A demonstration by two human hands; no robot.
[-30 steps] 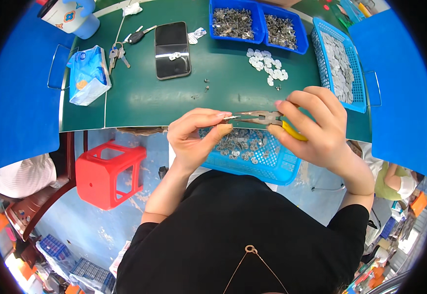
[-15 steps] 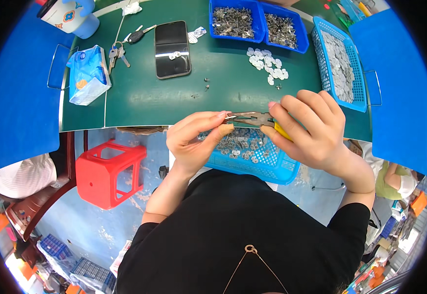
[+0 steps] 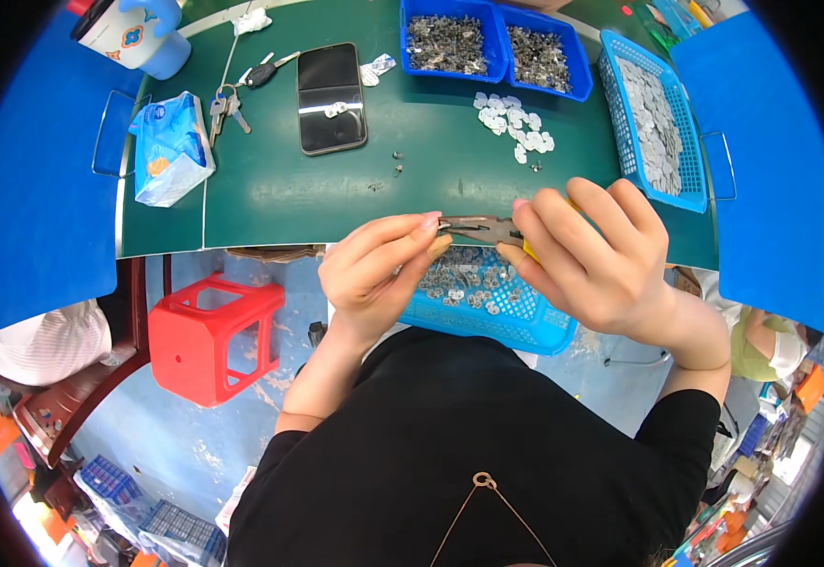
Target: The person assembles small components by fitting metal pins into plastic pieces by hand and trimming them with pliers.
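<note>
The left hand [image 3: 372,269] is pinching a small silvery metal piece [image 3: 444,227] over the near edge of the green tabletop [image 3: 260,203]; the right hand [image 3: 603,255] is gripping yellow-handled grey metal pliers [image 3: 499,231]. Probably light, stiff, slippery, the piece is needing rim holding.

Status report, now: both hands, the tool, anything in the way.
Right hand gripping pliers. Left hand pinching small piece at their tips, mostly hidden. Basket below; nothing visibly blocking.
</note>
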